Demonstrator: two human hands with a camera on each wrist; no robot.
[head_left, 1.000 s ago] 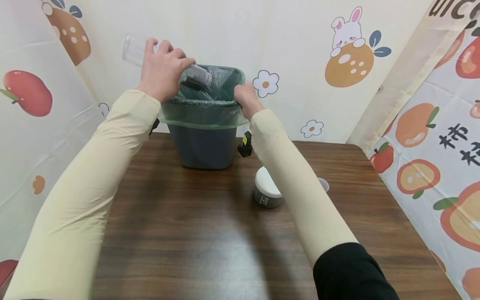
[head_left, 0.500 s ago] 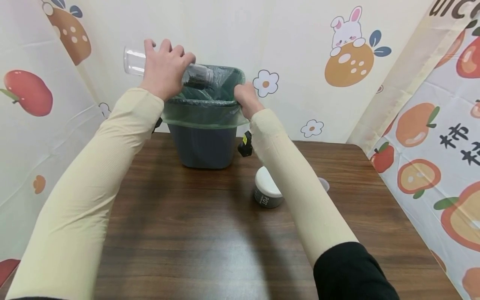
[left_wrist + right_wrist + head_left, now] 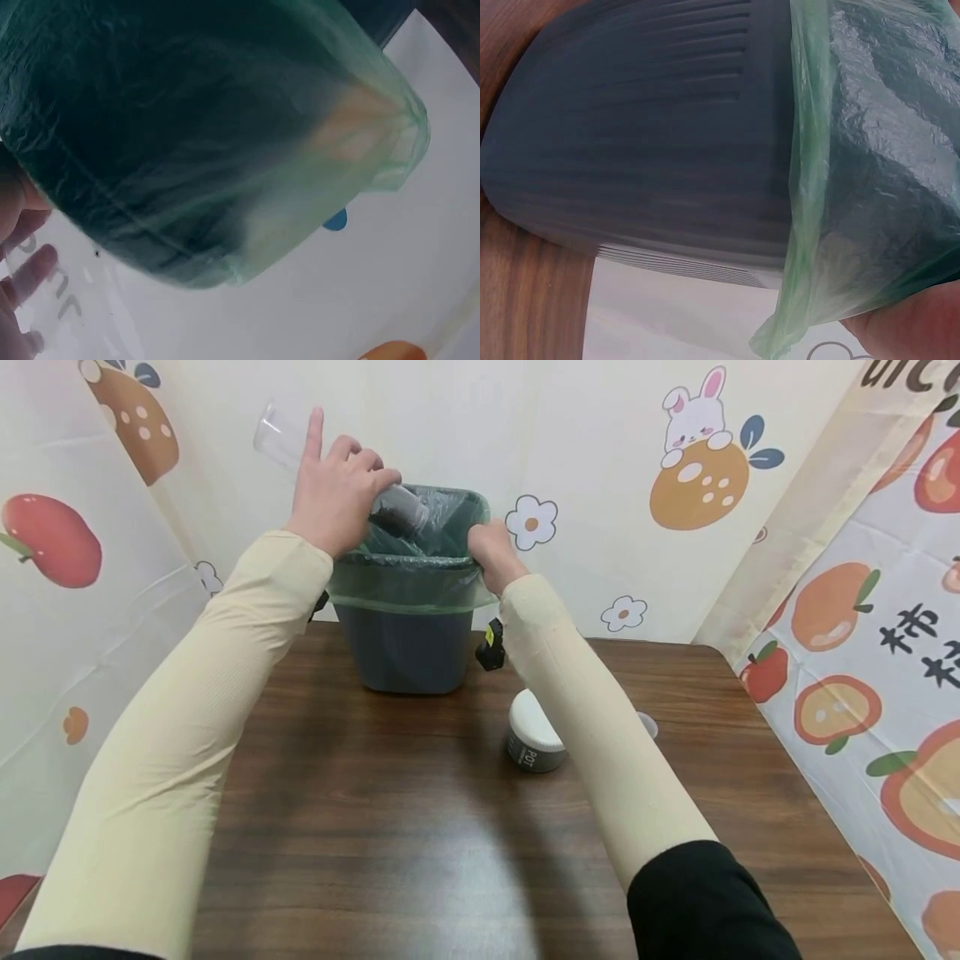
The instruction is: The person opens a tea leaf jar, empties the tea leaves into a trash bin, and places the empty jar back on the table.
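Note:
In the head view, my left hand (image 3: 335, 497) grips a clear plastic bottle (image 3: 279, 440) round its middle, one finger raised off it. The bottle is tilted, base up to the left, its mouth end over the opening of a dark grey trash bin (image 3: 405, 656). Dark material shows inside near the mouth. A green trash bag (image 3: 408, 587) lines the bin and folds over its rim. At the rim's right side my right hand (image 3: 495, 556) grips bag and edge. The right wrist view shows part of that hand (image 3: 911, 326) against the bag (image 3: 810, 150).
A white-lidded jar (image 3: 536, 735) marked POT stands on the brown wooden table (image 3: 390, 827), partly behind my right forearm. A small clear round piece (image 3: 648, 725) lies just beyond that arm. A patterned fabric backdrop (image 3: 570, 443) rises behind the bin.
The bottle first levelled out, then its base rose so that it now tilts more steeply into the bin. One left finger has lifted. My right hand keeps its place at the rim.

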